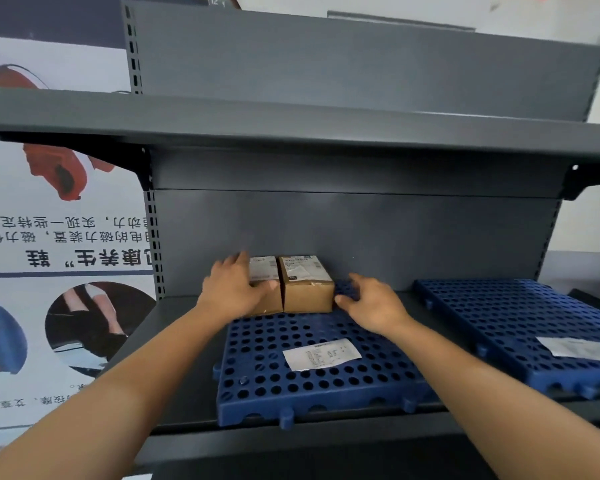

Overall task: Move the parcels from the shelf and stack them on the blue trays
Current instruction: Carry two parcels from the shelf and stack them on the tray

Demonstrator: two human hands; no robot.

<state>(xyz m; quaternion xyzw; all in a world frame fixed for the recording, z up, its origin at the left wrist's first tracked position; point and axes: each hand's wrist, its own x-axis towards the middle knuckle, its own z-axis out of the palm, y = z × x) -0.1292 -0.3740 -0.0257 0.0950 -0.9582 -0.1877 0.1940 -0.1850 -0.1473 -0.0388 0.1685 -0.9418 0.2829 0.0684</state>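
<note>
The left parcel (264, 271) is gripped by the left hand (231, 291) (fingers (238, 260) curled over it). The right parcel (307, 289), on the blue tray (291, 375), is touched by the released right hand (374, 303).

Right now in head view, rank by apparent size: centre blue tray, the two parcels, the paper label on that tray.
1. centre blue tray
2. right parcel and left parcel: they look alike, and the left hand covers part of the left one
3. paper label: slightly smaller, though its nearness makes that unsure
</note>
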